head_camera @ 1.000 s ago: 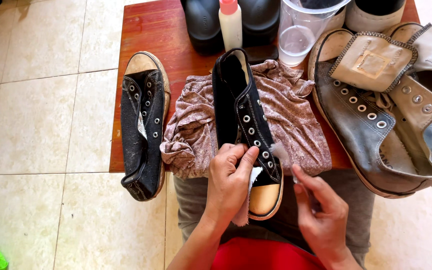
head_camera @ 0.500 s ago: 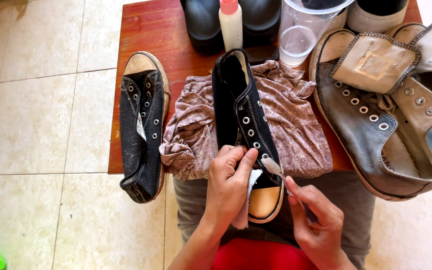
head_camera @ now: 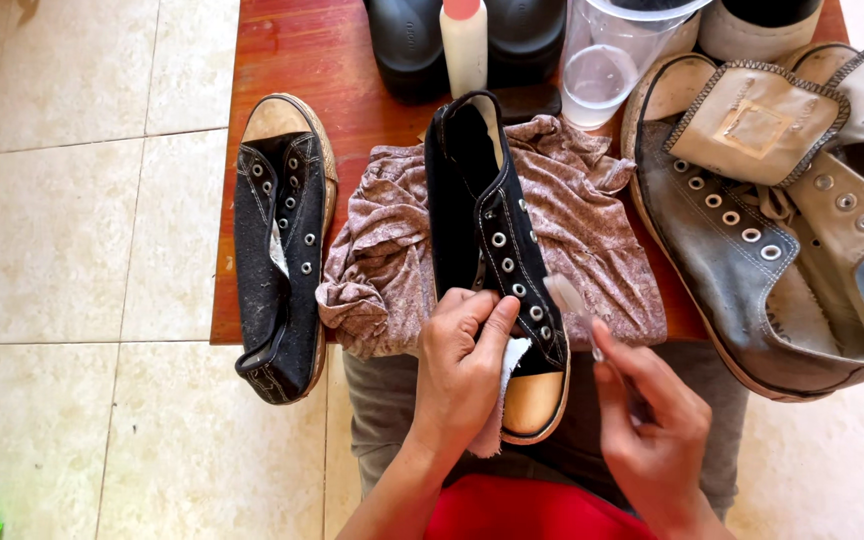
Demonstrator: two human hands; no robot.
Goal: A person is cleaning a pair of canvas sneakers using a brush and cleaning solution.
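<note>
A black canvas sneaker (head_camera: 482, 220) with a tan toe cap lies on a crumpled brown patterned cloth (head_camera: 592, 230), toe toward me. My left hand (head_camera: 457, 385) grips its toe end and presses a white rag (head_camera: 507, 375) against it. My right hand (head_camera: 657, 435) holds a small pale brush (head_camera: 564, 295), whose head sits by the lower eyelets on the shoe's right side. A second black sneaker (head_camera: 280, 245) lies to the left, overhanging the front edge of the red-brown wooden table (head_camera: 292, 50).
A large grey high-top shoe (head_camera: 772, 230) with its tongue folded out fills the right side. Behind stand a clear plastic cup (head_camera: 602, 70), a white bottle (head_camera: 464, 45) and dark rubber footwear (head_camera: 407, 40). Beige floor tiles (head_camera: 72, 250) lie to the left.
My right hand dipped toward me and came back, so the brush head is again beside the lower eyelets. My left hand kept its grip on the toe.
</note>
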